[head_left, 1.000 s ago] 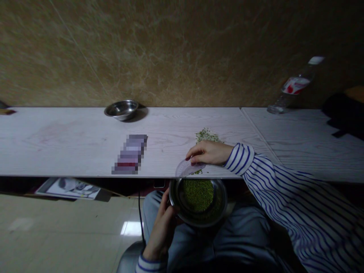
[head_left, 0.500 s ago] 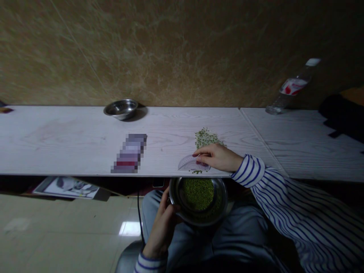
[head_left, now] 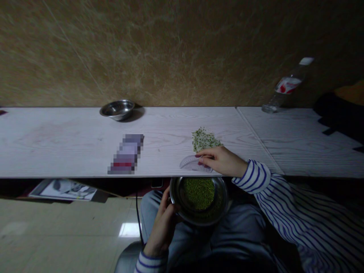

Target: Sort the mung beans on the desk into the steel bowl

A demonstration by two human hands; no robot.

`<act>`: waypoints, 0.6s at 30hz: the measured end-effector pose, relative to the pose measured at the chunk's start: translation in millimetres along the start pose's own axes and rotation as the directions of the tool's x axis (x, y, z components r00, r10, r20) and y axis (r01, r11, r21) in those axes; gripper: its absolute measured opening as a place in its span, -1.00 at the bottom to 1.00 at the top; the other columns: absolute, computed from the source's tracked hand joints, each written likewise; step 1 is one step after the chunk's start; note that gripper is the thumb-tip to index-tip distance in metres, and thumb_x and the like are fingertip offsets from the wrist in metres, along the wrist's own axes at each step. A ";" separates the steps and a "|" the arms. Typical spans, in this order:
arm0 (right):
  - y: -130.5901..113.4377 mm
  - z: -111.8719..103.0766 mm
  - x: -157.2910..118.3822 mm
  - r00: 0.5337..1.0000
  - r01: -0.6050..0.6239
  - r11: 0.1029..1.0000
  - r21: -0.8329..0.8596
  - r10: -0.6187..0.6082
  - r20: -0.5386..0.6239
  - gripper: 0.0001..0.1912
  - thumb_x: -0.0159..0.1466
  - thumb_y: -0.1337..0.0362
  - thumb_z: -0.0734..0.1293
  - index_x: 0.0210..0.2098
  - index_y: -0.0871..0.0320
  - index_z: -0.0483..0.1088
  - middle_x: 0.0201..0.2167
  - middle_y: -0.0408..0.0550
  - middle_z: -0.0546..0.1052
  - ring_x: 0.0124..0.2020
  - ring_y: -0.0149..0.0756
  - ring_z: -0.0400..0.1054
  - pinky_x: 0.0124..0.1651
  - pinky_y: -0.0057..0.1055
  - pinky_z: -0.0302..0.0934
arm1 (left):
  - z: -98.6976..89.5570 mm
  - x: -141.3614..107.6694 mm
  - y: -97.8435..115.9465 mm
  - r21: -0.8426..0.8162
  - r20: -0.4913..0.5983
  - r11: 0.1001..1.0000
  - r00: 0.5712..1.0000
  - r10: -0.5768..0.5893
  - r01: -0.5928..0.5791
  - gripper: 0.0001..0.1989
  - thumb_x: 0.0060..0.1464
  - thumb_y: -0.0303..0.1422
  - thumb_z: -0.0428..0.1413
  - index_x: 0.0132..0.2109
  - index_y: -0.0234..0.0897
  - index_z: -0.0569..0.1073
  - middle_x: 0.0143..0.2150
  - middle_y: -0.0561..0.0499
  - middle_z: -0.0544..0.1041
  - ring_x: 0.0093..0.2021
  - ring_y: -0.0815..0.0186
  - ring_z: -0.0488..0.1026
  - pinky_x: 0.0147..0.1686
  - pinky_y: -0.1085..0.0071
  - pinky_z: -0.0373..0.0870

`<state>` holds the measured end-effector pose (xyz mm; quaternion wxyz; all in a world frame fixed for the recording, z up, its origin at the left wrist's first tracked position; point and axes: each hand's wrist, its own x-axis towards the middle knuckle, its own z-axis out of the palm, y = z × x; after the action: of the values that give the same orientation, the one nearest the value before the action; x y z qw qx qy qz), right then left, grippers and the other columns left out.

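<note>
Taking the large steel bowl (head_left: pixel 223 209) as the middle of our clock, we start at nine o'clock, where a drawer-like tray (head_left: pixel 98 196) with a printed sheet (head_left: pixel 68 189) sits below the edge of the white wood-grain table (head_left: pixel 57 146). Between ten and eleven, we see a small steel bowl (head_left: pixel 117 110) on the table close to the wall (head_left: pixel 142 53). At ten, nearer to us, lies a flat rectangular item (head_left: pixel 126 153), pixelated so that we cannot tell what it is.

At eight, our left hand (head_left: pixel 163 223) grips the large bowl by its side, the fingers and thumb closed on the wall near the rim. The bowl is held over our lap, just below the table's near edge, with green beans (head_left: pixel 198 193) inside; whether it touches our legs we cannot tell.

Between eleven and twelve, a clear protractor (head_left: pixel 189 163) lies on the table near that edge, well above our left hand and at nine o'clock from our right hand (head_left: pixel 218 159). At twelve, beyond the protractor, green bits (head_left: pixel 204 139) lie scattered in a patch. Our right hand, at one, pinches the protractor's right part between thumb and fingers, partly covering it.

Between one and two, a clear bottle (head_left: pixel 287 86) with a white cap and a red-and-white label stands on the table; at two lies a dark bundle (head_left: pixel 339 115).
</note>
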<state>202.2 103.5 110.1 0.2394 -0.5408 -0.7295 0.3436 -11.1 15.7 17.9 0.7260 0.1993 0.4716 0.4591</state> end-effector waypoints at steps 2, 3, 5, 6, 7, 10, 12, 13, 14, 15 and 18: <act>-1.1 0.4 -5.3 1.000 -0.004 1.000 0.007 0.004 0.023 -0.69 0.23 0.35 0.28 -0.06 0.25 0.52 -0.33 0.02 0.65 -0.36 -0.32 0.52 -0.31 -0.42 0.38 | -3.4 -0.6 -2.7 0.009 0.009 1.000 1.000 -0.007 0.007 -0.28 -0.17 -0.42 0.19 0.22 -0.11 0.31 -0.07 -0.04 0.53 -0.22 0.20 0.43 -0.33 0.36 0.39; -1.6 -0.3 -8.3 1.000 -0.011 0.999 0.032 0.010 0.027 -0.69 0.23 0.35 0.28 -0.07 0.24 0.52 -0.33 0.01 0.65 -0.37 -0.32 0.52 -0.31 -0.42 0.38 | -6.1 -1.2 -4.5 0.012 0.007 1.000 1.000 -0.014 0.014 -0.27 -0.16 -0.41 0.19 0.23 -0.11 0.29 -0.09 -0.04 0.54 -0.24 0.21 0.43 -0.33 0.36 0.39; -1.1 -4.4 -14.5 0.999 -0.034 0.994 0.101 0.035 -0.010 -0.69 0.24 0.33 0.28 -0.07 0.22 0.52 -0.31 0.01 0.65 -0.37 -0.33 0.52 -0.31 -0.42 0.40 | -12.5 -2.6 -9.0 0.006 -0.027 1.000 0.999 -0.025 0.025 -0.25 -0.17 -0.39 0.20 0.25 -0.11 0.28 -0.11 -0.03 0.54 -0.26 0.21 0.44 -0.33 0.34 0.38; 0.3 -7.7 -17.4 0.998 -0.043 0.990 0.132 0.049 -0.044 -0.69 0.23 0.32 0.29 -0.07 0.21 0.52 -0.31 0.01 0.65 -0.39 -0.33 0.52 -0.32 -0.42 0.41 | -15.5 -3.6 -11.7 -0.010 -0.056 0.999 0.998 -0.040 0.040 -0.24 -0.15 -0.38 0.19 0.26 -0.09 0.26 -0.13 -0.01 0.54 -0.27 0.22 0.44 -0.30 0.33 0.38; 2.4 -11.6 -20.2 0.995 -0.049 0.987 0.155 0.063 -0.083 -0.69 0.23 0.30 0.30 -0.06 0.21 0.52 -0.31 0.02 0.65 -0.39 -0.33 0.52 -0.32 -0.40 0.42 | -17.9 -4.7 -14.4 -0.026 -0.063 0.999 0.998 -0.026 0.024 -0.24 -0.14 -0.37 0.19 0.27 -0.09 0.25 -0.14 0.00 0.54 -0.27 0.22 0.44 -0.28 0.32 0.38; 10.5 -24.9 -28.4 0.980 -0.046 0.982 0.182 0.079 -0.181 -0.68 0.21 0.23 0.33 -0.08 0.20 0.52 -0.33 0.03 0.65 -0.41 -0.29 0.52 -0.31 -0.35 0.43 | -20.0 -7.9 -22.6 -0.037 -0.043 0.998 0.998 -0.047 0.045 -0.27 -0.13 -0.37 0.20 0.26 -0.09 0.28 -0.09 -0.03 0.54 -0.19 0.17 0.46 -0.21 0.29 0.39; 15.5 -33.2 -34.8 0.969 -0.037 0.980 0.193 0.083 -0.232 -0.64 0.18 0.14 0.35 -0.09 0.20 0.53 -0.33 0.05 0.64 -0.40 -0.26 0.52 -0.29 -0.31 0.44 | -18.3 -9.1 -27.6 -0.045 -0.038 0.997 0.998 -0.059 0.058 -0.28 -0.12 -0.36 0.20 0.25 -0.06 0.29 -0.01 -0.04 0.52 -0.12 0.15 0.46 -0.17 0.29 0.39; 17.6 -36.9 -38.4 0.962 -0.034 0.980 0.198 0.086 -0.258 -0.62 0.17 0.10 0.36 -0.10 0.21 0.53 -0.33 0.06 0.64 -0.40 -0.24 0.53 -0.28 -0.29 0.45 | -17.3 -9.2 -29.8 -0.043 -0.036 0.997 0.997 -0.065 0.064 -0.27 -0.12 -0.35 0.21 0.25 -0.04 0.29 0.03 -0.04 0.51 -0.09 0.15 0.46 -0.15 0.29 0.38; 19.5 -40.4 -42.1 0.954 -0.034 0.979 0.201 0.092 -0.286 -0.59 0.16 0.06 0.37 -0.11 0.20 0.53 -0.33 0.06 0.64 -0.39 -0.22 0.53 -0.26 -0.27 0.45 | -16.6 -8.9 -31.8 -0.034 -0.033 0.997 0.997 -0.069 0.068 -0.26 -0.12 -0.35 0.21 0.26 -0.03 0.28 0.05 -0.04 0.50 -0.08 0.15 0.45 -0.15 0.29 0.38; 21.3 -43.7 -45.7 0.944 -0.037 0.979 0.201 0.100 -0.314 -0.57 0.15 0.03 0.38 -0.12 0.20 0.53 -0.34 0.07 0.64 -0.39 -0.21 0.53 -0.25 -0.26 0.45 | -16.2 -8.3 -33.6 -0.019 -0.030 0.997 0.997 -0.071 0.071 -0.25 -0.12 -0.35 0.22 0.27 -0.03 0.27 0.08 -0.05 0.49 -0.09 0.15 0.45 -0.15 0.29 0.38; 27.8 -52.3 -55.6 0.910 -0.061 0.980 0.188 0.132 -0.392 -0.52 0.12 -0.06 0.39 -0.14 0.18 0.52 -0.37 0.07 0.64 -0.38 -0.18 0.54 -0.23 -0.23 0.44 | -17.4 -4.8 -37.4 0.018 -0.029 0.997 0.997 -0.070 0.070 -0.24 -0.11 -0.33 0.21 0.29 -0.05 0.25 0.10 -0.08 0.48 -0.11 0.13 0.46 -0.21 0.28 0.40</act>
<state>274.0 68.1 124.1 0.4126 -0.6129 -0.6046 0.2977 -8.9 -9.6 -15.0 0.7329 0.1828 0.4929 0.4318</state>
